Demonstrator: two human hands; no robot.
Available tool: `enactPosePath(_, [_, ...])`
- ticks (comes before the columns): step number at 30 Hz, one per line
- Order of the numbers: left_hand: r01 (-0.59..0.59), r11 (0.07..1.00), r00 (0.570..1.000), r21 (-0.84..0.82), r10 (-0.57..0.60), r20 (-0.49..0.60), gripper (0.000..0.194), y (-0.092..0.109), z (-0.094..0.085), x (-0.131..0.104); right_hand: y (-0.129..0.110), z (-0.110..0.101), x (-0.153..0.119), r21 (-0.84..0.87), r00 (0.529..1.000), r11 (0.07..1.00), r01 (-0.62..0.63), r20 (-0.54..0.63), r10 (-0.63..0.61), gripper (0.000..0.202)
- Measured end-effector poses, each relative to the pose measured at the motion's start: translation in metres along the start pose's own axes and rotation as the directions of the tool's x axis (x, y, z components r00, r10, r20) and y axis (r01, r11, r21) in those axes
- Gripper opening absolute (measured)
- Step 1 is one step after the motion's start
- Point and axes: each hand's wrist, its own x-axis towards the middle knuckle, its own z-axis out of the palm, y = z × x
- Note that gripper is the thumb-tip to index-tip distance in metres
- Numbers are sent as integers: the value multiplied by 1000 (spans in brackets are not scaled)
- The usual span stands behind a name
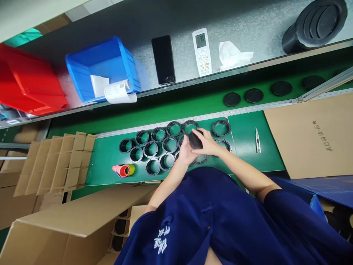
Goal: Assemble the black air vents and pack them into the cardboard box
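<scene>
A dark round part [194,140], like a black disc or cap, is held between my two hands above the green bench. My right hand [207,142] is closed over it from the right, with its fingers bent around the rim. My left hand [187,153] grips it from the left. Below and around them stand several black rings [170,144] in rough rows, some partly hidden by my hands. Two more rings sit just to the right, one of them a black ring [221,128] near the bench's back strip.
A utility knife [257,140] and a cardboard sheet [311,136] lie right. Tape rolls [124,170] and cardboard dividers [59,162] are left, an open carton [55,228] nearer me. The shelf above holds a blue bin [102,66], phone [163,60] and remote [202,51]. Several black discs [253,95] lie behind.
</scene>
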Motion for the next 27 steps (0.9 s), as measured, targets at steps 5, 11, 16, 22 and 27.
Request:
enactPosePath(5, [19, 996, 992, 90, -8, -123, 59, 0, -16, 17, 95, -2, 3, -158, 880, 895, -418, -313, 356, 106])
enactPosePath(11, [112, 992, 968, 59, -96, -233, 44, -3, -28, 30, 145, 3, 5, -259, 907, 875, -409, -220, 359, 109])
enactPosePath(16, [130, 990, 944, 50, -108, -310, 36, 2, -34, 34, 132, -2, 23, -280, 928, 893, -353, -227, 295, 92])
enactPosePath(22, [169, 984, 909, 58, -133, -395, 35, 11, -40, 39, 137, 5, 39, -224, 955, 934, -280, -166, 246, 68])
enactPosePath(27, [180, 983, 892, 39, -146, -427, 36, 16, -42, 47, 204, -49, 87, 370, 610, 758, -537, -451, 652, 59])
